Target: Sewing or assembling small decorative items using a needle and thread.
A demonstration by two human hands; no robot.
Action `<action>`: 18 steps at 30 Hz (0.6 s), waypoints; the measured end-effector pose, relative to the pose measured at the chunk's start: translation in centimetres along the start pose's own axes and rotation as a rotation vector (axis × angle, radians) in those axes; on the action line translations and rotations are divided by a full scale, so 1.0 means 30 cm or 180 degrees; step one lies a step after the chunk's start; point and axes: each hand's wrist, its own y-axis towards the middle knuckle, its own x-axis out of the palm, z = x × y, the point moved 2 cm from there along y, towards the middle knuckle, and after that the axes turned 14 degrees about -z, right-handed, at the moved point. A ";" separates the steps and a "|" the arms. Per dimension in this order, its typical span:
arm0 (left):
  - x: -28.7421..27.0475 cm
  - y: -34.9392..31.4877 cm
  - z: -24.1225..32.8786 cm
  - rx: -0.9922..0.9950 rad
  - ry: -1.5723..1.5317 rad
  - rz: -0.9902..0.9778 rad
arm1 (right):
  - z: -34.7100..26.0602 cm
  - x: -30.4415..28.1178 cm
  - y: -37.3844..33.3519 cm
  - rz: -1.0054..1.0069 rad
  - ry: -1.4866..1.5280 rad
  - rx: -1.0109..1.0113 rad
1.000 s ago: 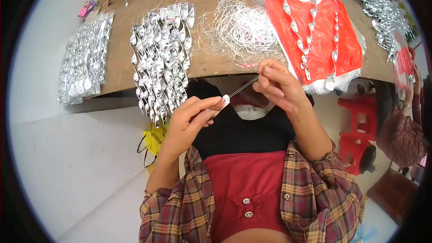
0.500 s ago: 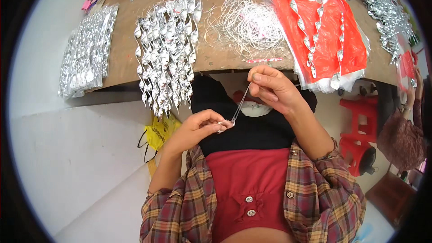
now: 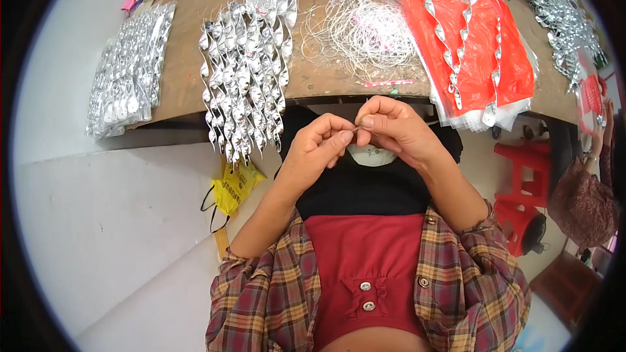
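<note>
Both hands meet in front of the table edge, over my lap. My left hand is closed, thumb and forefinger pinched on a thin string. Against it, my right hand pinches the same string between thumb and fingertips. Most of the string is hidden by the fingers. Beyond the hands lies a loose tangle of white strings on the table. Left of it, a bunch of twisted silver spiral strips hangs over the edge.
On the brown table, bagged silver spirals lie at the left. A red plastic bag with several spiral strips sits on clear bags at the right. Red stools and a person's patterned sleeve are further right. A yellow bag hangs below.
My left hand has risen and moved right to meet my right hand. The string that was stretched between them is now drawn up short between the fingertips.
</note>
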 end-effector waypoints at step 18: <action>0.005 -0.020 0.038 -0.0204 0.0437 0.0638 | -0.056 -0.007 -0.012 0.0820 -0.2678 -0.0614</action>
